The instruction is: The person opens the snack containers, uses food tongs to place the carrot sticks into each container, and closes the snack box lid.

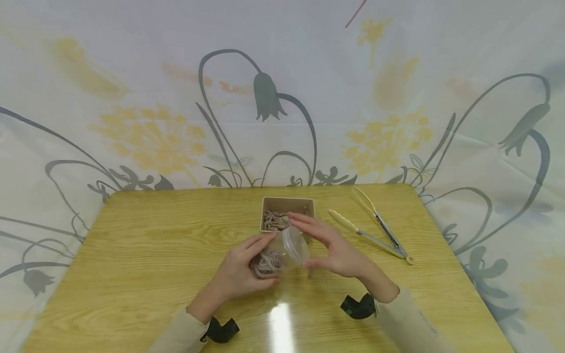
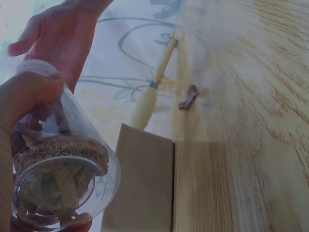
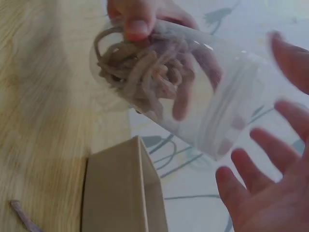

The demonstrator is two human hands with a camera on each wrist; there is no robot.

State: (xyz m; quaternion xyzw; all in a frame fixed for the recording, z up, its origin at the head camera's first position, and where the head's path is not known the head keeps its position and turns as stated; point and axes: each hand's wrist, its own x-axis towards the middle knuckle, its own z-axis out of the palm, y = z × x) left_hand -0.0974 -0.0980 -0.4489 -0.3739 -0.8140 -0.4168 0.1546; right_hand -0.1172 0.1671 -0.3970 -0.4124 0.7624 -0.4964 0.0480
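My left hand (image 1: 240,267) grips a clear plastic jar (image 3: 193,96) round its body. The jar lies tilted, its threaded mouth toward the right hand, and brown dried strips (image 3: 140,72) are bunched toward its base. Beside the mouth, my right hand (image 1: 337,250) has its fingers spread and thumb apart, holding nothing; the right wrist view shows the fingers extended near the rim. Just beyond the hands stands a beige rectangular box (image 1: 289,200), with similar brown strips (image 1: 274,220) inside, mostly on its left. The right hand hides part of that box.
Metal tongs (image 1: 379,230) with cream tips lie spread on the wooden table (image 1: 167,245), right of the box. A small brown piece (image 2: 188,97) rests on the tabletop. Behind the table's far edge hangs a flower-patterned cloth (image 1: 282,137).
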